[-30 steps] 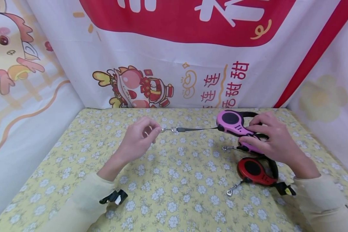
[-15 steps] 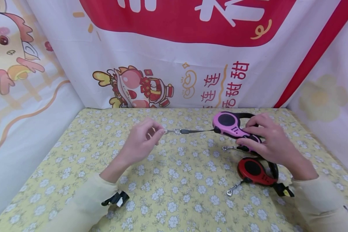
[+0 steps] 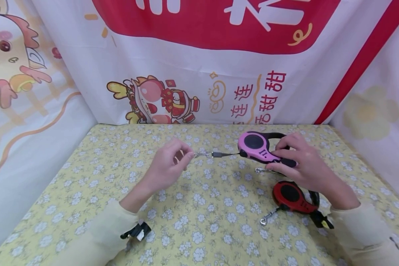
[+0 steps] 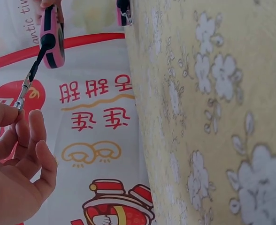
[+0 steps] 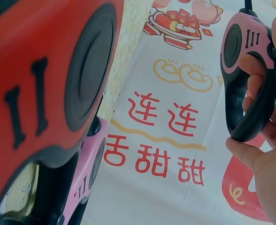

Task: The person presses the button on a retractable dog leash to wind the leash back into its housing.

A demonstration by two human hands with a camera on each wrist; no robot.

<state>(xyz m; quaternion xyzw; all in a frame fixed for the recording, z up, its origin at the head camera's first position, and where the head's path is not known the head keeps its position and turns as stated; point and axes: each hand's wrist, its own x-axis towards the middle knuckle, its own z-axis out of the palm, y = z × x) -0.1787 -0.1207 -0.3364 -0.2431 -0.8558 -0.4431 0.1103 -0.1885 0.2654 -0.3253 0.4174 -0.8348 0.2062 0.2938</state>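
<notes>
My right hand grips a pink and black retractable dog leash by its handle, its fingers through the black loop in the right wrist view. The leash is raised above the table. From its nose a short dark strap runs left to a silver snap hook. Thumb and forefinger of my left hand pinch that hook's end; the other fingers curl loosely. A second pink leash lies on the table, partly hidden beneath my right hand in the head view. Nearer to me lies a red leash.
Yellow flowered cloth covers the table. A printed white curtain stands along its back edge, and more sheets flank both sides. The red leash's metal hook points toward the front left. Black straps hang at both sleeves.
My right hand has carried the pink leash left and slightly nearer. My left hand has shifted right with the hook, so the stretch between the hands is shorter. The red leash stays put.
</notes>
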